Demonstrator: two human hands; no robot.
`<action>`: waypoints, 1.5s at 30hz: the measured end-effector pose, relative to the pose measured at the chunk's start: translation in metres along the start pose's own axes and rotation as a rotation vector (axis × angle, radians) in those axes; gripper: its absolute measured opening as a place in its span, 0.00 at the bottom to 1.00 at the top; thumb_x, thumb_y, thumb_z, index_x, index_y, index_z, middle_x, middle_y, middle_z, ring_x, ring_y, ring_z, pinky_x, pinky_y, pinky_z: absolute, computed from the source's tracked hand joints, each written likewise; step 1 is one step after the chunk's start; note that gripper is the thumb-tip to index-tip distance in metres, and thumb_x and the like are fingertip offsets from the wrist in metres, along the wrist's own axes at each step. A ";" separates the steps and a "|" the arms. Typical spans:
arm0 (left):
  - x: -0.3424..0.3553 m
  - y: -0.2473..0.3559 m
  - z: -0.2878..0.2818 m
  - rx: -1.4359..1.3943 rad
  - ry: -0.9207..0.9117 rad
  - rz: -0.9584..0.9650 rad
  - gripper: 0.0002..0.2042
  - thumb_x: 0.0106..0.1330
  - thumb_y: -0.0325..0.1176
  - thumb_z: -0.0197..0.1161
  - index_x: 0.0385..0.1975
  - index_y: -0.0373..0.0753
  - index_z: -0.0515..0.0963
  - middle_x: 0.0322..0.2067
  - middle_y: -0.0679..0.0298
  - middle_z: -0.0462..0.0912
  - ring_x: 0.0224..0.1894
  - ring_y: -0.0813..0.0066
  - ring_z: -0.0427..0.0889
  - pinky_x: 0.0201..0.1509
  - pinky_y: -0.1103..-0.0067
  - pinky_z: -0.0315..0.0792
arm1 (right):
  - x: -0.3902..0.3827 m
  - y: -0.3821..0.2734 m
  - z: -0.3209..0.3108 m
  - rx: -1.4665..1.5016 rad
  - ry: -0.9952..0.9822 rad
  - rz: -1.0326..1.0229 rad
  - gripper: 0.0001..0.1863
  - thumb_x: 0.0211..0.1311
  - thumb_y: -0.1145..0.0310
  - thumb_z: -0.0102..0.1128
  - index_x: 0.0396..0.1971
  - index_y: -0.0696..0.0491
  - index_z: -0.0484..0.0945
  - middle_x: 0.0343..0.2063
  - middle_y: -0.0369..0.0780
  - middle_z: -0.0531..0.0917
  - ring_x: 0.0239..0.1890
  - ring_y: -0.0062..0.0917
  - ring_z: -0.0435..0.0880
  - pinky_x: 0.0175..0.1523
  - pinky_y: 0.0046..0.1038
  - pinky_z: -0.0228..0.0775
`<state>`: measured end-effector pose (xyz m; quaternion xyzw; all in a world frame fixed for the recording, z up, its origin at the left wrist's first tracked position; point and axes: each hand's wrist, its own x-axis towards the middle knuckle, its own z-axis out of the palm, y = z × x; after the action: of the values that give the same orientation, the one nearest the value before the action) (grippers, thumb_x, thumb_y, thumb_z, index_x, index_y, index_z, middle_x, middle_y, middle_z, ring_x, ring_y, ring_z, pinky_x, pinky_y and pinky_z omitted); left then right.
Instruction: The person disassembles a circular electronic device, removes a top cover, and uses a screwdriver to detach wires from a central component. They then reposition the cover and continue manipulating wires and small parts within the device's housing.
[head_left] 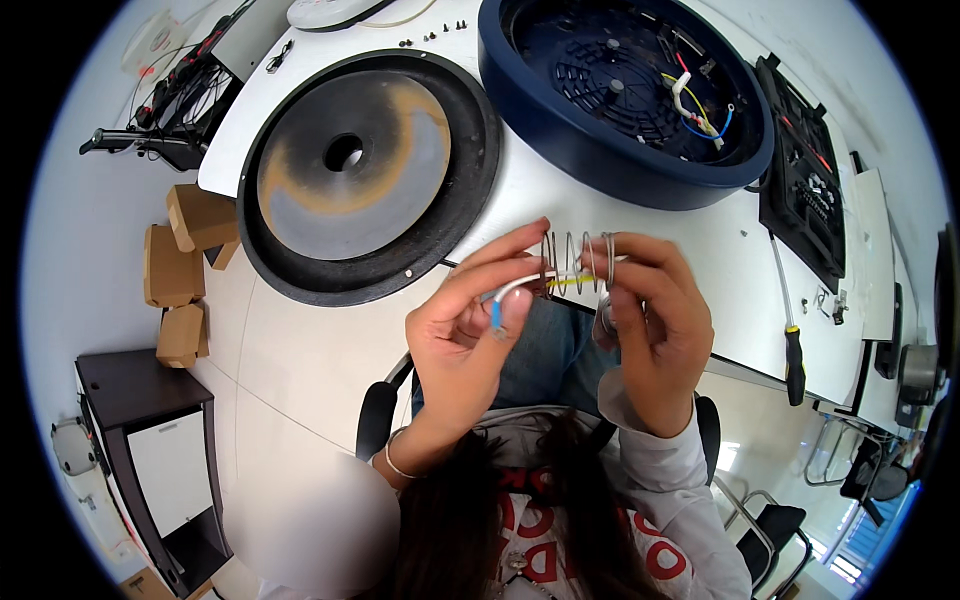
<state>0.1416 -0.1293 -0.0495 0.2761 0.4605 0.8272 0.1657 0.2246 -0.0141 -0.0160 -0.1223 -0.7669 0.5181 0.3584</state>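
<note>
Both of our hands are raised in front of the chest, above the lap and just off the near edge of the white bench (700, 250). Our left hand (465, 335) is curled, palm turned toward us, its thumb and forefinger pinched on a thin white wire with a blue tip (497, 310); the blue end lies against the fingertips while the wire runs rightward into the coil. Our right hand (655, 320) is closed around the right end of a bare metal coil spring (575, 262), fingers wrapped over the last turns and the back of the hand facing us. The spring lies roughly level between the two hands, and a short yellow wire (572, 282) shows inside its turns beside the white one. Our left wrist wears a thin bracelet; our right forearm is in a grey sleeve, bent up from the lower edge.

On the bench beyond the hands rests a round black tray holding a grey scorched metal disc with a centre hole (345, 165). To its right stands a dark blue round plastic housing (560, 130) with wires inside. A screwdriver with a black and yellow handle (793, 350) lies near the bench's right edge.
</note>
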 end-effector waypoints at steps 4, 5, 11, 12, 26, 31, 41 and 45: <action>-0.001 0.000 0.001 0.012 -0.002 -0.051 0.10 0.61 0.20 0.57 0.42 0.29 0.76 0.47 0.53 0.73 0.47 0.71 0.75 0.47 0.79 0.74 | 0.001 0.003 -0.009 -0.061 -0.021 -0.052 0.12 0.51 0.87 0.55 0.33 0.56 0.82 0.30 0.37 0.74 0.22 0.15 0.72 0.25 0.15 0.63; -0.001 0.001 0.004 -0.005 -0.008 -0.058 0.10 0.61 0.21 0.57 0.42 0.29 0.76 0.46 0.54 0.73 0.46 0.72 0.76 0.46 0.80 0.74 | 0.001 0.005 -0.012 -0.037 -0.018 -0.021 0.12 0.50 0.87 0.57 0.33 0.57 0.80 0.29 0.38 0.75 0.23 0.16 0.73 0.27 0.16 0.65; 0.001 0.006 0.004 -0.008 -0.037 -0.233 0.11 0.60 0.21 0.59 0.43 0.30 0.74 0.42 0.58 0.75 0.39 0.79 0.77 0.36 0.86 0.74 | -0.001 0.004 -0.013 0.221 0.094 0.221 0.18 0.43 0.87 0.64 0.32 0.56 0.67 0.26 0.40 0.80 0.32 0.24 0.83 0.37 0.21 0.74; 0.001 0.008 0.003 -0.009 -0.039 -0.246 0.11 0.60 0.21 0.59 0.43 0.30 0.74 0.42 0.58 0.76 0.39 0.79 0.77 0.35 0.86 0.74 | 0.000 0.005 -0.015 0.227 0.074 0.237 0.20 0.43 0.87 0.64 0.32 0.55 0.65 0.26 0.40 0.80 0.33 0.26 0.83 0.38 0.22 0.75; 0.008 0.018 0.005 0.546 -0.039 -0.015 0.08 0.55 0.21 0.64 0.35 0.34 0.79 0.29 0.63 0.81 0.26 0.83 0.77 0.28 0.87 0.70 | -0.001 0.019 -0.014 0.472 -0.039 0.190 0.22 0.47 0.86 0.59 0.42 0.55 0.63 0.44 0.46 0.73 0.41 0.22 0.78 0.44 0.22 0.73; 0.017 0.027 0.008 0.453 -0.046 -0.182 0.06 0.54 0.21 0.64 0.31 0.33 0.77 0.26 0.63 0.80 0.25 0.81 0.77 0.26 0.86 0.69 | 0.011 0.013 -0.031 0.426 -0.428 0.218 0.25 0.55 0.78 0.55 0.55 0.57 0.64 0.50 0.44 0.72 0.44 0.26 0.77 0.47 0.24 0.70; 0.043 0.067 0.019 0.738 -0.343 -0.025 0.04 0.56 0.23 0.63 0.27 0.32 0.74 0.23 0.65 0.79 0.24 0.83 0.77 0.24 0.89 0.66 | 0.011 0.029 -0.033 0.374 -0.591 0.098 0.19 0.61 0.66 0.54 0.51 0.58 0.72 0.41 0.41 0.79 0.43 0.25 0.77 0.49 0.24 0.66; 0.044 0.061 0.024 0.573 -0.322 0.022 0.05 0.56 0.23 0.64 0.27 0.32 0.73 0.23 0.63 0.79 0.23 0.83 0.77 0.23 0.90 0.66 | 0.000 0.023 -0.031 0.570 -0.487 0.144 0.21 0.65 0.59 0.48 0.50 0.61 0.71 0.44 0.41 0.76 0.48 0.26 0.74 0.53 0.25 0.63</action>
<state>0.1201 -0.1217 0.0261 0.4437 0.6393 0.6116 0.1430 0.2416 0.0179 -0.0299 0.0554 -0.6443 0.7483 0.1479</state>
